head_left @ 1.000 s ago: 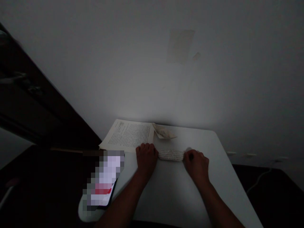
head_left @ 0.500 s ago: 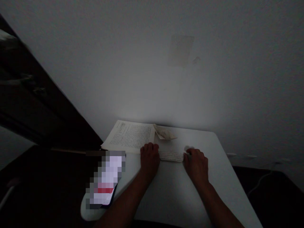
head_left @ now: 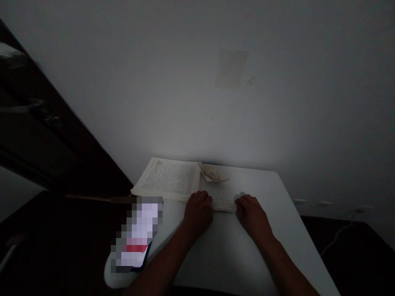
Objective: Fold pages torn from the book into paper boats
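Observation:
A narrow folded strip of printed paper [head_left: 224, 205] lies across the white table between my two hands. My left hand [head_left: 199, 209] is closed on its left end, the fingers curled over it. At the other end, my right hand [head_left: 249, 209] pinches the strip, thumb towards the middle. The fingertips of both hands are partly hidden. Just beyond the strip stands a folded paper boat [head_left: 213, 173], made of printed paper. To its left lie flat printed pages [head_left: 169, 179], which look like an open book or loose sheets.
A phone [head_left: 138, 234] with a lit, blurred screen lies at the left edge of the white table [head_left: 222, 255]. The wall [head_left: 185, 102] rises directly behind the table. A dark door [head_left: 61, 123] is on the left, and a cable [head_left: 336, 234] hangs at the right.
The paper strip looks narrower from front to back. My left hand has shifted slightly right and nearer to me, and my right fingers have curled in closer on the strip's end.

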### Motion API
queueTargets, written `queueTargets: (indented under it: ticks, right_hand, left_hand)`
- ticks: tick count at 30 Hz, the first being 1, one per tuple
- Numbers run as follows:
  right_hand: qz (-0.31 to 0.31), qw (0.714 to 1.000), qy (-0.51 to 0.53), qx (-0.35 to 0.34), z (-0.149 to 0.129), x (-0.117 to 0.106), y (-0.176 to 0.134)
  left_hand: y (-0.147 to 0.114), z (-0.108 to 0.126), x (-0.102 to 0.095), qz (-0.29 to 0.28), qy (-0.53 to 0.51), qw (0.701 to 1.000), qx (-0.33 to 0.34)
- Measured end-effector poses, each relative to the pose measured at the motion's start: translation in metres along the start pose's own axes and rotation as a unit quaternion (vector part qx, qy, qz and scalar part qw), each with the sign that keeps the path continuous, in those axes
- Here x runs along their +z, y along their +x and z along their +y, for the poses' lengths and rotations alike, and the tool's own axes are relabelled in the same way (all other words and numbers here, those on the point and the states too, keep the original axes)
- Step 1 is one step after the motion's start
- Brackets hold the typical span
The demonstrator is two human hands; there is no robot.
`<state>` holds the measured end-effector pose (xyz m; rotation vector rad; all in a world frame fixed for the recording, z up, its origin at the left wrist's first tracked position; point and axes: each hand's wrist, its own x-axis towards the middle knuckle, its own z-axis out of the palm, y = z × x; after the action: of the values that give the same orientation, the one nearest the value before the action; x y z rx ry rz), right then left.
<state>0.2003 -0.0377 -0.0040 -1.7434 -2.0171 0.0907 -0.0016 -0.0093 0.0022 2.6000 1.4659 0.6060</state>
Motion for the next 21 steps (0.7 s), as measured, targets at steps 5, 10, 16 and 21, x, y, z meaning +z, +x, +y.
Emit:
queueTargets:
  ticks: [5, 10, 16, 21]
  right_hand:
    - [-0.014, 0.999, 0.02, -0.045, 0.004, -0.007, -0.009]
    - [-0.02, 0.996, 0.036, -0.075, 0.011, -0.009, -0.012]
    - [-0.031, 0.994, 0.061, -0.086, 0.017, -0.012, -0.005]
    - [-0.062, 0.988, 0.122, -0.069, 0.01, -0.021, 0.009]
  left_hand:
    - [-0.004, 0.006, -0.01, -0.001, 0.001, 1.0, -0.002]
    - [-0.002, 0.003, -0.006, -0.019, -0.009, 0.999, 0.03]
    - [0.007, -0.001, -0.004, -0.059, -0.048, 0.995, 0.068]
    - [0.018, -0.006, -0.011, -0.093, -0.147, 0.984, 0.025]
